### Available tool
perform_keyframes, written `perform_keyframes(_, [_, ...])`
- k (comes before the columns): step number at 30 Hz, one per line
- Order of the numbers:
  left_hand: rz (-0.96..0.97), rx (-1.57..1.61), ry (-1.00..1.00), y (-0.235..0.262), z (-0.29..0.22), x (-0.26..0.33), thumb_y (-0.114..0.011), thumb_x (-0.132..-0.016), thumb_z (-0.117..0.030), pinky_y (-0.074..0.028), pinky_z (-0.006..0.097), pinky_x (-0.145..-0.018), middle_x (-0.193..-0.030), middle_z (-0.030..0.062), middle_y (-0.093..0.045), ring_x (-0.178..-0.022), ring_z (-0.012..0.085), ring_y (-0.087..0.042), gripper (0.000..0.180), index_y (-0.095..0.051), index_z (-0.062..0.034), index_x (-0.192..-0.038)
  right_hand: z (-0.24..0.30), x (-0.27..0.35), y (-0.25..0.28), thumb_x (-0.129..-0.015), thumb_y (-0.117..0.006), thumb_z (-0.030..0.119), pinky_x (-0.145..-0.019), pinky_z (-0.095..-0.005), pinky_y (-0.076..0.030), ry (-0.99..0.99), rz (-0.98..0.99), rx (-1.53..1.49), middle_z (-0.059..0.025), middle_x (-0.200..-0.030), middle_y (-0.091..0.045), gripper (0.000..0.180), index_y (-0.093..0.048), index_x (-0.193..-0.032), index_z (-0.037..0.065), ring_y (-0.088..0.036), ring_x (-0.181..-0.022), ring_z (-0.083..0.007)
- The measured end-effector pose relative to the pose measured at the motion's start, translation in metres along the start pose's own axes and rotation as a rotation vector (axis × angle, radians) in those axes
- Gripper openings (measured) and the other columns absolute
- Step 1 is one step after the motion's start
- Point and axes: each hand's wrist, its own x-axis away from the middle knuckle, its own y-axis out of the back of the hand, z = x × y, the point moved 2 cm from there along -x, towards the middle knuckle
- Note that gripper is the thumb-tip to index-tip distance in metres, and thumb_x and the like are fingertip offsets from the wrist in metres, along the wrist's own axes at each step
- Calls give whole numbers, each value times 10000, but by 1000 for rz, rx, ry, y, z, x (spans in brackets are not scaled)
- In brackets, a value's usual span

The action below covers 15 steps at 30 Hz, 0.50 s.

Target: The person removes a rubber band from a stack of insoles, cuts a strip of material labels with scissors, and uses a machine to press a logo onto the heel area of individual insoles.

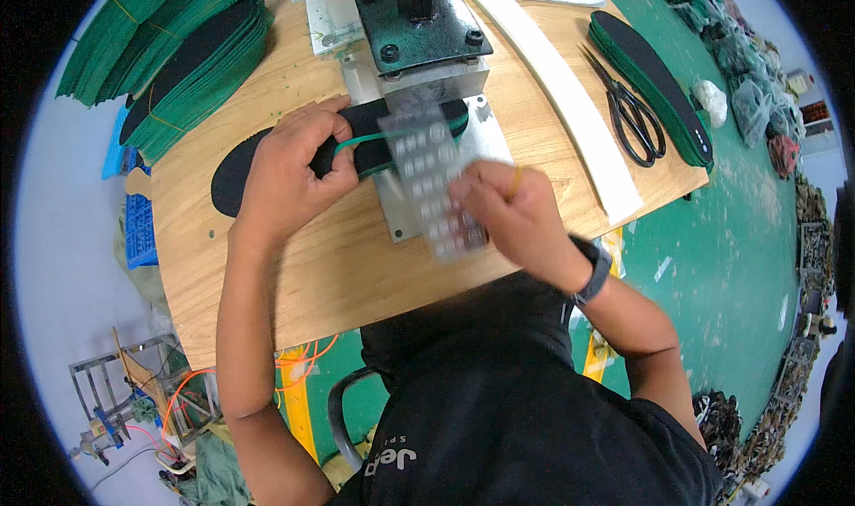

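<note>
head view, frame centre: left hand [289,163] grips an insole [356,145] under the press [423,25]; right hand [512,208] pinches a clear sheet [427,172]; stacks wait upper left.

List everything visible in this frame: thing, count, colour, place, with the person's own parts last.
Table: one, light wood, centre.
Press: one, dark plate on grey metal, table top centre.
Insole: one, black with green edge, under the press.
Clear strip: one, transparent with round studs, blurred, in front of the press.
Insole stacks: count unclear, green and black, table's left.
Insole pile: one, black and green, right edge.
Scissors: one pair, black, right.
White strip: one, right of press.
Left hand: grips insole.
Right hand: holds clear strip; dark wristband.
</note>
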Motion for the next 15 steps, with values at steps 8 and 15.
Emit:
perform_keyframes(8, [-68,214,457,12,7,5,-493,-696,-105,-352,321,-485,-538,125,-431,-489,183,-392,130,-493,20,-659,-13,27,11,-923,-525,151,-529,-197,-401,-308,-130,-453,-3,-652,-582,253,-597,-734,-1,-517,-602,-34])
perform_keyframes(15, [-84,199,342,10,1,4,-486,-702,-90,-346,313,-494,-549,113,-428,-499,171,-373,114,-499,23,-705,-20,-31,-3,-909,-536,184,-396,-229,-380,-267,-42,-416,-44,-576,-574,269,-608,-724,3,-511,-443,-98])
